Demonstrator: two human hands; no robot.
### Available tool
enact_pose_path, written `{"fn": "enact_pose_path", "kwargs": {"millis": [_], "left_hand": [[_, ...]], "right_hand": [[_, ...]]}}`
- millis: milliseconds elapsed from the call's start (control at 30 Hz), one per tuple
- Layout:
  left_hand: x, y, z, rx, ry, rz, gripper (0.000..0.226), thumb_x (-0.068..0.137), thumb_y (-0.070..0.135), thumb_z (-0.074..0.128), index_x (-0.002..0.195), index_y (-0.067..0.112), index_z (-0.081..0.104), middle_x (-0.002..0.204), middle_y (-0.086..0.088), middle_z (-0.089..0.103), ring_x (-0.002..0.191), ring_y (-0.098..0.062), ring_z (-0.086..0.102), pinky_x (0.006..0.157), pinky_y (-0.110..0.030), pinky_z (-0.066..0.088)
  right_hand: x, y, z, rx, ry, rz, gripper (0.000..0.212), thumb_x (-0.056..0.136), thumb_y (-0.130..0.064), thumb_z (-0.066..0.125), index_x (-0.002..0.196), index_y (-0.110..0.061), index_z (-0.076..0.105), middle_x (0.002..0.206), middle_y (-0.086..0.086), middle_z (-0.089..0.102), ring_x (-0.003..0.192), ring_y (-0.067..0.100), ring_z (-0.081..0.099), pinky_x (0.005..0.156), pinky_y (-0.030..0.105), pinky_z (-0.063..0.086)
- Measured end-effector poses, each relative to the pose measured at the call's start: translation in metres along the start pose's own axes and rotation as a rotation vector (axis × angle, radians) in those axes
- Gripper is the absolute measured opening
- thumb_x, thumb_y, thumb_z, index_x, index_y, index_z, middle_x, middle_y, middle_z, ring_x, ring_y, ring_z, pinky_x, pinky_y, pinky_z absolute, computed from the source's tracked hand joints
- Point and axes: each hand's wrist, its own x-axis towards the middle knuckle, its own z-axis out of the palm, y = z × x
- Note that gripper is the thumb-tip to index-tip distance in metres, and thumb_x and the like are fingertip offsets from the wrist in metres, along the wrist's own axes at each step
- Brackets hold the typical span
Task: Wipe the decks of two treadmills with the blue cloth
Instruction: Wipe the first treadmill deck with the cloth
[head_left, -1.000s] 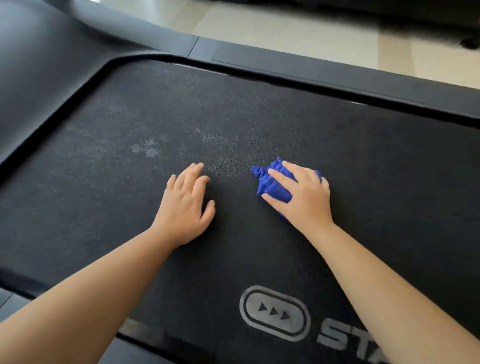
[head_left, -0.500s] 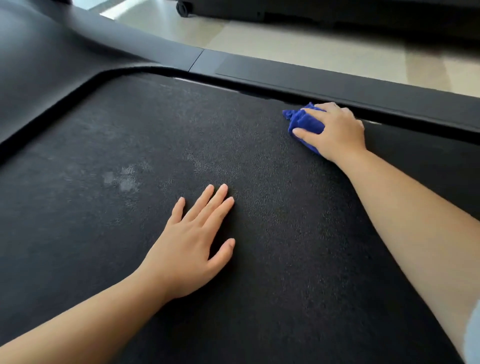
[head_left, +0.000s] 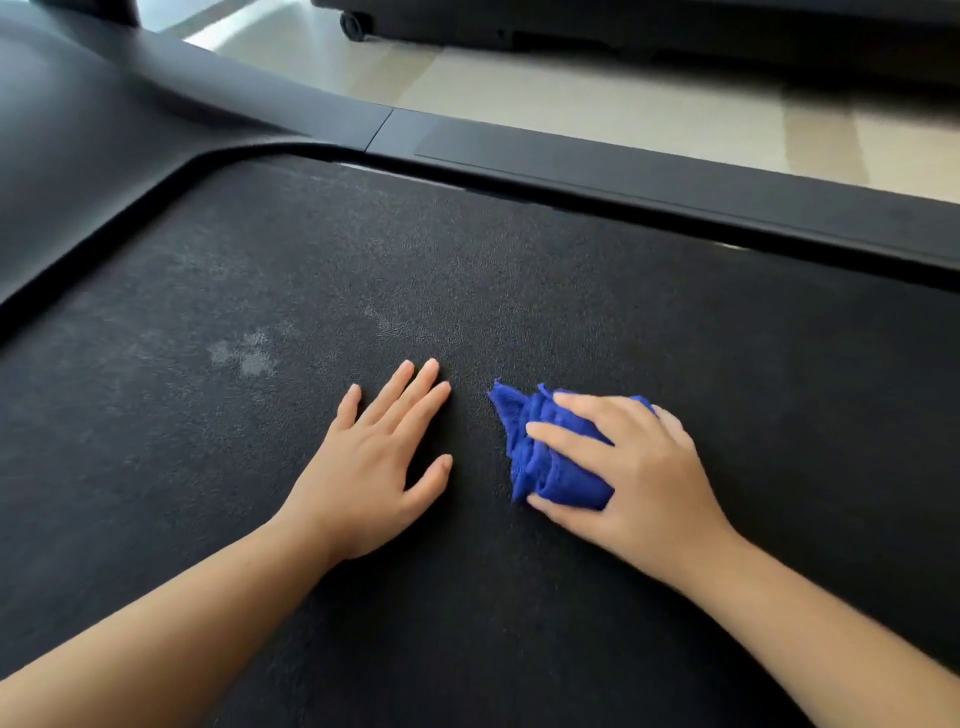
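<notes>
Wiping the treadmill deck (head_left: 675, 364), the right hand (head_left: 644, 467) grips the bunched blue cloth (head_left: 540, 467), the left hand (head_left: 374, 467) braces flat, fingers (head_left: 405, 395) straight; next pass should likely reach the pale smudges (head_left: 244, 356)

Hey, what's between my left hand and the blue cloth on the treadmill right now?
Only a narrow strip of bare black treadmill belt separates the left hand from the blue cloth; the head view shows it.

No text to be read

No lettering, brand, number or sign can be made out on the treadmill belt (head_left: 675, 374), on the side rail (head_left: 623, 179) across the upper frame, or on the dark machine (head_left: 675, 23) at upper right.
</notes>
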Motion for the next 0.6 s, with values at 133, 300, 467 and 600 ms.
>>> {"fn": "enact_pose_path", "kwargs": {"millis": [133, 300, 467, 600], "left_hand": [[-0.001, -0.001, 0.001, 0.013, 0.000, 0.003, 0.070, 0.083, 0.057, 0.017, 0.147, 0.028, 0.015, 0.153, 0.016, -0.002, 0.139, 0.001, -0.012, 0.113, -0.036, -0.005], [-0.002, 0.000, 0.001, 0.033, 0.006, -0.016, 0.069, 0.084, 0.057, 0.018, 0.146, 0.028, 0.016, 0.153, 0.017, 0.002, 0.140, -0.001, -0.007, 0.113, -0.035, -0.003], [-0.002, 0.000, 0.002, 0.071, -0.001, -0.019, 0.071, 0.083, 0.057, 0.018, 0.147, 0.026, 0.018, 0.153, 0.016, 0.003, 0.141, -0.003, -0.003, 0.114, -0.038, 0.001], [-0.001, 0.001, 0.002, 0.094, 0.002, -0.015, 0.075, 0.080, 0.059, 0.014, 0.147, 0.025, 0.017, 0.153, 0.015, 0.002, 0.141, -0.004, -0.003, 0.114, -0.039, 0.002]], "right_hand": [[0.059, 0.047, 0.008, -0.087, -0.014, 0.138, 0.062, 0.069, -0.068, 0.046, 0.114, -0.031, 0.066, 0.122, 0.000, 0.061, 0.107, 0.028, 0.057, 0.089, 0.052, 0.043], [0.126, 0.110, 0.008, -0.162, -0.077, 0.462, 0.057, 0.082, -0.060, 0.056, 0.133, -0.035, 0.050, 0.140, -0.003, 0.043, 0.127, 0.026, 0.036, 0.101, 0.048, 0.030], [0.070, 0.079, -0.002, -0.162, -0.075, 0.373, 0.054, 0.082, -0.057, 0.057, 0.130, -0.033, 0.053, 0.137, -0.001, 0.046, 0.124, 0.026, 0.039, 0.102, 0.050, 0.029], [-0.013, 0.009, -0.015, -0.112, 0.009, 0.223, 0.054, 0.072, -0.060, 0.050, 0.113, -0.029, 0.066, 0.122, 0.002, 0.060, 0.108, 0.028, 0.055, 0.089, 0.058, 0.042]]}}
